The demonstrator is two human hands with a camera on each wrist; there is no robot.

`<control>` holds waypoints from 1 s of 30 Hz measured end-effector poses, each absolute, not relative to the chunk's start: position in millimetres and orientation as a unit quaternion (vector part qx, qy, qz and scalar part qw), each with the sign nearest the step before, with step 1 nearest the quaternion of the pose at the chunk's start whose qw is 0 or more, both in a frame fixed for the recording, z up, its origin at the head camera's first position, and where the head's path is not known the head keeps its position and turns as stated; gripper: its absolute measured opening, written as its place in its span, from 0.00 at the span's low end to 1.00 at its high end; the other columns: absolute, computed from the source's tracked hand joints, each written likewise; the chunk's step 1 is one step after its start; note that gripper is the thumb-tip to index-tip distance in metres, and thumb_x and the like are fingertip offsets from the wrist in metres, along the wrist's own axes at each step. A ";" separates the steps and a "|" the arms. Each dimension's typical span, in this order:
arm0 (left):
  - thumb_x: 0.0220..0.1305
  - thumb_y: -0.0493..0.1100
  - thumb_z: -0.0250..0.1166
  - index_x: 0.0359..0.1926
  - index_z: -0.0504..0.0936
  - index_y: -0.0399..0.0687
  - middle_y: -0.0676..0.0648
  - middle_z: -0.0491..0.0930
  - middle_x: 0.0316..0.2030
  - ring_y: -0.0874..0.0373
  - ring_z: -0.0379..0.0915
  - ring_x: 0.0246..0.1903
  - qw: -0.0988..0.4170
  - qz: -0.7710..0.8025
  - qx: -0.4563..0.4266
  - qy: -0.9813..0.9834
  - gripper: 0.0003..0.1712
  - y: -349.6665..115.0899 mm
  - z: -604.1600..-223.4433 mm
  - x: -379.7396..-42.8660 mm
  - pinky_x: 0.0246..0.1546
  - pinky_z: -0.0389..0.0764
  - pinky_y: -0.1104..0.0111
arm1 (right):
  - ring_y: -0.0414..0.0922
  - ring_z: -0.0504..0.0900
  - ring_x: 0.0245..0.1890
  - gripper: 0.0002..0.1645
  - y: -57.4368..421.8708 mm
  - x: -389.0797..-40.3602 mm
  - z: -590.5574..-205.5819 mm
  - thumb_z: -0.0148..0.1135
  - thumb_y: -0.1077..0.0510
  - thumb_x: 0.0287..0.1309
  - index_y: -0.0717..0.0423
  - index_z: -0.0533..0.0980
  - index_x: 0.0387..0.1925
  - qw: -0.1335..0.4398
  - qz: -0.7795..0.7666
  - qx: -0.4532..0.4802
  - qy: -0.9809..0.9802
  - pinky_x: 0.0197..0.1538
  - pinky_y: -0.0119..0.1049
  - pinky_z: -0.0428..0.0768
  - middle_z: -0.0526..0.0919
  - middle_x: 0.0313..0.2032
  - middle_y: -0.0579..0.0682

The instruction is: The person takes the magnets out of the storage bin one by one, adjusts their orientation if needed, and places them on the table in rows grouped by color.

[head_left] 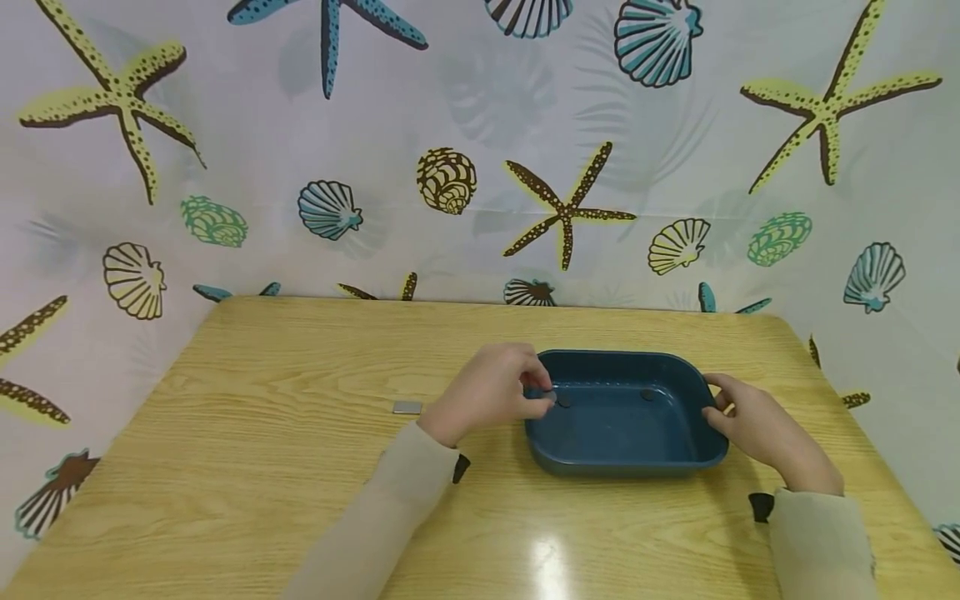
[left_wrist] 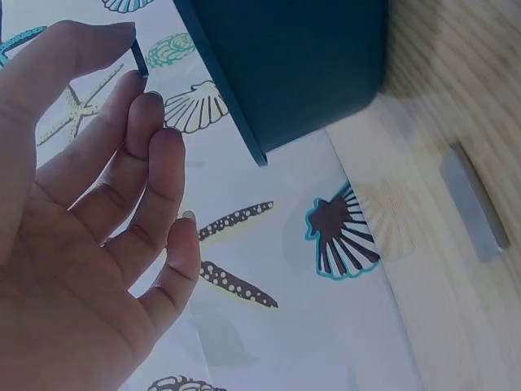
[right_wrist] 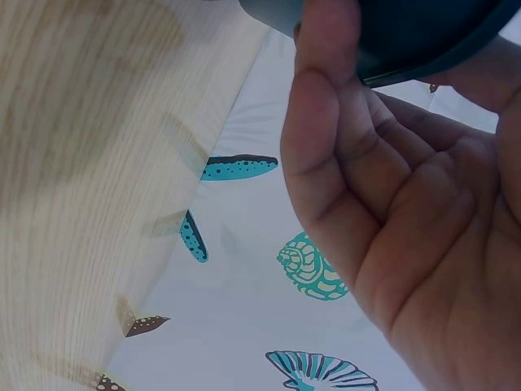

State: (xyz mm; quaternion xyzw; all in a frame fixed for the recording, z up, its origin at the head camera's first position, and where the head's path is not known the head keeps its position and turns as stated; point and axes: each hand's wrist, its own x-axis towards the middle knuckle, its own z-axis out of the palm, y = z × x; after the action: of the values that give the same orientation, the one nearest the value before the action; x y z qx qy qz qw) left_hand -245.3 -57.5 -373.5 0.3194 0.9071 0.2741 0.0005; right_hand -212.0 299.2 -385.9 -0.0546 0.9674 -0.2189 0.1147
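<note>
A dark blue plastic tray (head_left: 615, 429) with rounded corners rests on the table. My left hand (head_left: 491, 387) is over its left rim, pinching a small thin disc (left_wrist: 139, 60), seen edge-on in the left wrist view, between thumb and forefinger. On the tray's floor lie two dark round spots, one (head_left: 564, 402) just beside the left fingertips and another (head_left: 647, 395) farther right; whether they are loose discs I cannot tell. With thumb and fingers, my right hand (head_left: 761, 425) grips the tray's right rim (right_wrist: 444, 61).
A small grey rectangular block (head_left: 407, 407) lies on the wooden table (head_left: 262, 433) left of the left hand. Behind the table and at its sides hangs a white cloth (head_left: 465, 250) printed with shells and starfish.
</note>
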 end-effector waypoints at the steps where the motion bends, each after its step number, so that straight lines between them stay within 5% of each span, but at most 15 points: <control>1: 0.60 0.46 0.76 0.36 0.91 0.51 0.50 0.85 0.36 0.56 0.83 0.38 0.000 0.275 0.315 0.908 0.06 -60.1 -374.1 -245.2 0.41 0.82 0.68 | 0.45 0.79 0.35 0.36 299.4 -211.9 -386.0 0.56 0.58 0.75 0.71 0.58 0.75 0.115 -0.219 -0.055 0.967 0.38 0.40 0.76 0.81 0.46 0.62; 30: 0.58 0.45 0.77 0.32 0.89 0.51 0.50 0.84 0.35 0.53 0.81 0.37 -0.024 0.277 0.265 0.923 0.05 -117.3 -389.5 -237.4 0.40 0.79 0.68 | 0.46 0.80 0.36 0.35 298.5 -212.3 -387.2 0.56 0.59 0.74 0.72 0.59 0.74 0.110 -0.214 -0.052 0.969 0.39 0.40 0.77 0.81 0.45 0.62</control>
State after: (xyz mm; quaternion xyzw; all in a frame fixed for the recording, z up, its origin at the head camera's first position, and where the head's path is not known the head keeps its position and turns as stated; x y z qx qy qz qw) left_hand -237.4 -117.3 -389.5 0.2648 0.9232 0.2773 -0.0243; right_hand -212.3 298.5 -387.2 -0.0518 0.9693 -0.2142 0.1095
